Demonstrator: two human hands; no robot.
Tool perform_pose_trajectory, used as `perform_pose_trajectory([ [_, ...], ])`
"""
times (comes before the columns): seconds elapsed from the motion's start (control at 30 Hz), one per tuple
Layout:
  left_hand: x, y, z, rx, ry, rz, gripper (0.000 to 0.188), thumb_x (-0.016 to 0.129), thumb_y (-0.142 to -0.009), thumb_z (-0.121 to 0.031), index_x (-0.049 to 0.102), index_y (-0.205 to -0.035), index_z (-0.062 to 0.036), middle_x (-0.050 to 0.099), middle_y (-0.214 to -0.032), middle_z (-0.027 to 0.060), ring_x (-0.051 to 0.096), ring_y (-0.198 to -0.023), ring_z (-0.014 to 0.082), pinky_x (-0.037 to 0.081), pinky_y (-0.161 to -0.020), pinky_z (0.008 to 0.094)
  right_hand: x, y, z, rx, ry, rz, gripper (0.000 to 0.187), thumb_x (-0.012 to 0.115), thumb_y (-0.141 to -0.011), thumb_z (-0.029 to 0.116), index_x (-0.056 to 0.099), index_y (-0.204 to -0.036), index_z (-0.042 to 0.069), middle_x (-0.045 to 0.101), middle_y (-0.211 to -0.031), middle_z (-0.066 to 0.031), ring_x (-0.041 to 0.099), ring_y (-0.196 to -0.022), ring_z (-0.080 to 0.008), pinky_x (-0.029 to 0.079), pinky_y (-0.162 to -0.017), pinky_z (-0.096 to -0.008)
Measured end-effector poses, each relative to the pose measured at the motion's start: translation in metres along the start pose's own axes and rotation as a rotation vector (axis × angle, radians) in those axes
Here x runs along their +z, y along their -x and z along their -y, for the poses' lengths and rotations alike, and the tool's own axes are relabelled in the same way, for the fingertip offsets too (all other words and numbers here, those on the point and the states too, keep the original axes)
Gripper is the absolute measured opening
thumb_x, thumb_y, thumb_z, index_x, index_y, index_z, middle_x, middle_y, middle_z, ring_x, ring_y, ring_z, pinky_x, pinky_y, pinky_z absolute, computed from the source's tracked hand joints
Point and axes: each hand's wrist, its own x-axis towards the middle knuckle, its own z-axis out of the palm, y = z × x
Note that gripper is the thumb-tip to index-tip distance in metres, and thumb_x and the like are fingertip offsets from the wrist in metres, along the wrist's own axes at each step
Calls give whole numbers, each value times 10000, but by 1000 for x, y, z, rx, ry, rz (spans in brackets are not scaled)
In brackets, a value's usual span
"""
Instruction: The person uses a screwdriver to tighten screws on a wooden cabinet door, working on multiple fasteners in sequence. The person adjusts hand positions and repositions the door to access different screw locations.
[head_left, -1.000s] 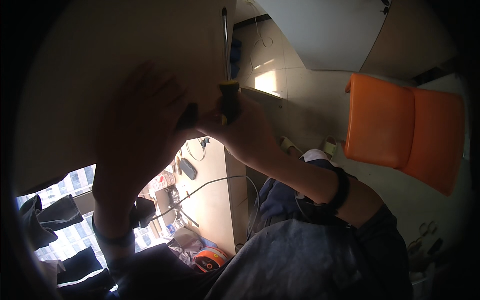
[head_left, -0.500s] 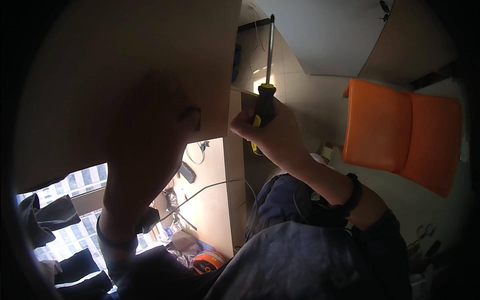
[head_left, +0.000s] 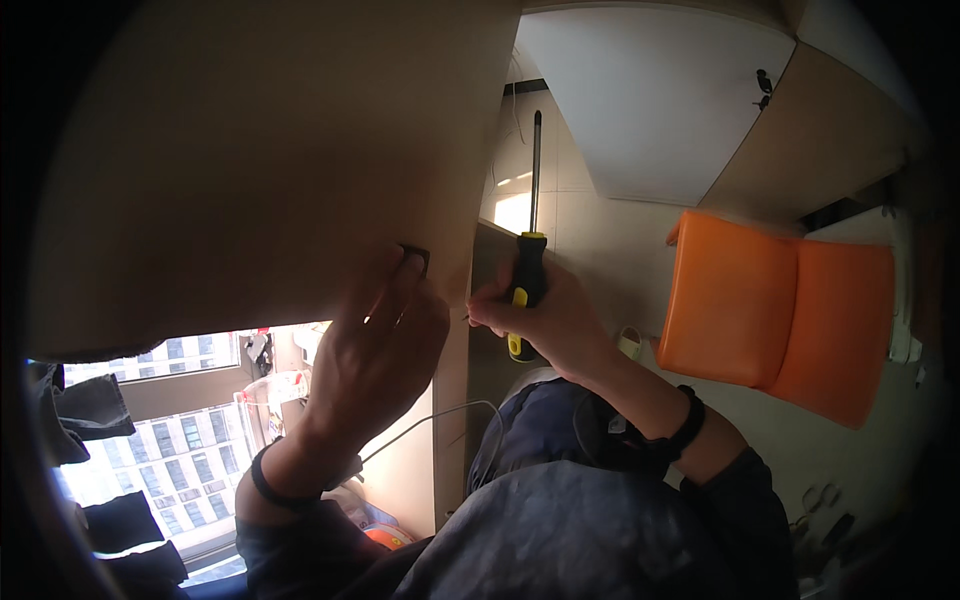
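Screwdriver (head_left: 527,270) stands gripped upright in the right hand (head_left: 545,320) while the left hand (head_left: 375,350), fingers together, presses a small bracket (head_left: 417,255) against the wooden panel (head_left: 270,150), steadying it.

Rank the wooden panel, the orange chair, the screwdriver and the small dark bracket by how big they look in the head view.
1. Wooden panel, though nearness to the camera inflates it.
2. Orange chair.
3. Screwdriver, long but thin.
4. Bracket, partly hidden by the left hand's fingers.

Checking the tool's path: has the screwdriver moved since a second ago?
Yes. The screwdriver in the right hand has moved right, off the panel edge, toward the orange chair.
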Motion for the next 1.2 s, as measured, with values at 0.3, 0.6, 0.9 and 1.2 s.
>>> perform_pose_trajectory([
  [0.3, 16, 5, -21, -132, 346, -35, 232, 671, -692, -115, 612, -900, -33, 602, -908, 80, 601, -903, 217, 485, -778, 342, -27, -3, -5, 62, -26, 88, 249, 717, -776, 62, 481, -854, 59, 652, -818, -71, 628, -746, -122, 485, -623, -239],
  [0.6, 19, 40, -64, -545, 1032, -419, 213, 745, -702, -30, 652, -893, -18, 648, -768, 97, 655, -658, 210, 526, -550, 285, 12, 52, 18, 148, -111, 36, 302, 697, -768, -24, 439, -880, 85, 646, -869, -110, 608, -724, -122, 487, -635, -237],
  [0.9, 16, 78, -76, -1011, 1766, -715, 158, 560, -913, -142, 549, -882, 13, 627, -813, 142, 640, -765, 221, 521, -696, 321, 19, 67, 18, 185, 271, 264, 168, 625, -866, 100, 462, -891, 64, 613, -798, -53, 568, -641, -66, 462, -589, -207],
  [1.2, 20, 95, -79, -1111, 2163, -1250, 124, 603, -881, -140, 573, -899, -22, 647, -885, 119, 656, -805, 211, 537, -718, 309, 11, 96, 24, 117, 947, 424, 286, 644, -863, 293, 551, -875, 22, 557, -671, -47, 535, -596, -113, 419, -569, -244],
])
